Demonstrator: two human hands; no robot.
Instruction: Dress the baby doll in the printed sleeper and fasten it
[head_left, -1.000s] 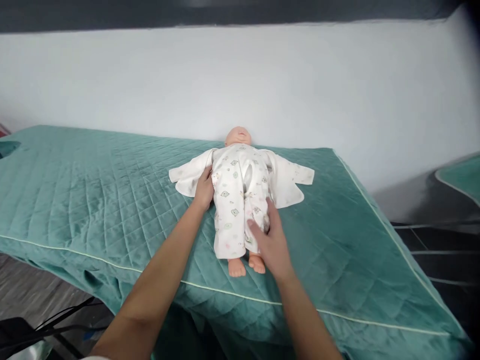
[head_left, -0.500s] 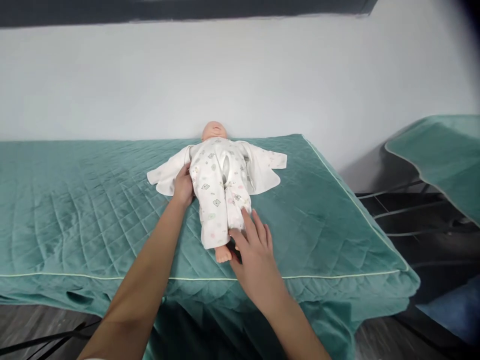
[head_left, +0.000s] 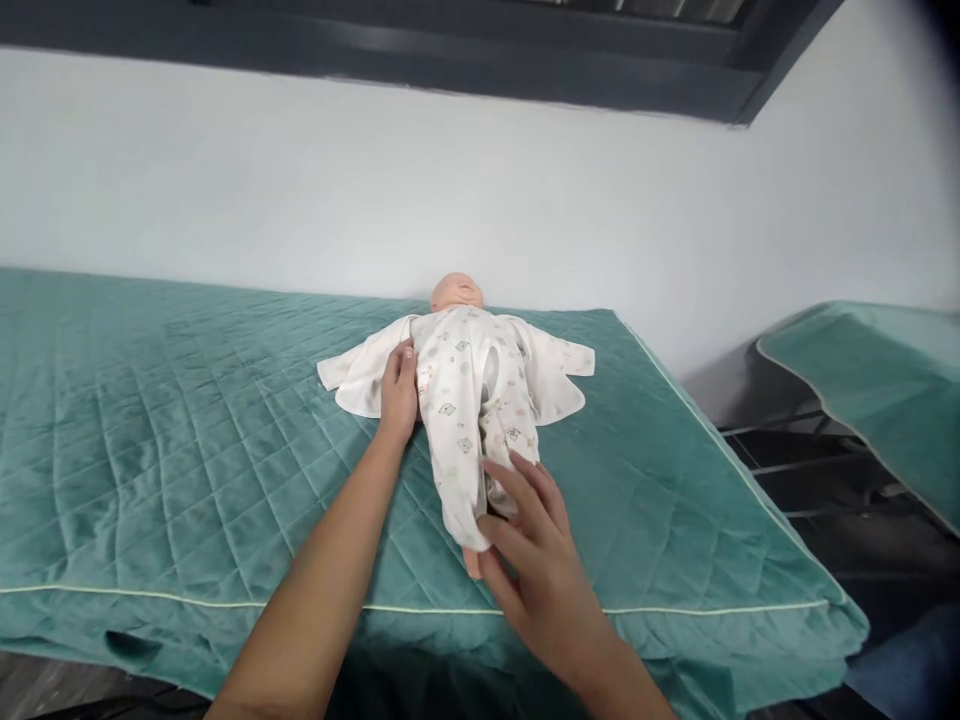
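A baby doll (head_left: 457, 291) lies on its back, head at the far side, on a green quilted cover. It has a white printed jacket (head_left: 559, 365) with both sleeves spread out, and white printed trousers (head_left: 450, 400) over its body and legs. At the waist on the doll's left-hand side in view, my left hand (head_left: 400, 392) is closed against the trouser edge, fingers bunched. My right hand (head_left: 529, 540) pinches the hem of the nearer-left trouser leg between thumb and forefinger, the other fingers spread over the other leg. One foot (head_left: 472, 563) shows below the hem; the other is mostly hidden.
The green quilted cover (head_left: 187, 450) drapes over the bed's front edge, marked by pale piping. A white wall (head_left: 375, 180) stands close behind the doll, under a dark frame (head_left: 525, 60). To the right, beyond a gap, is another green-covered surface (head_left: 877, 370).
The view has tilted, so the doll sits lower and further right. My right hand's thumb and forefinger have closed on the trouser hem, which is drawn inward. My left hand stays at the waist.
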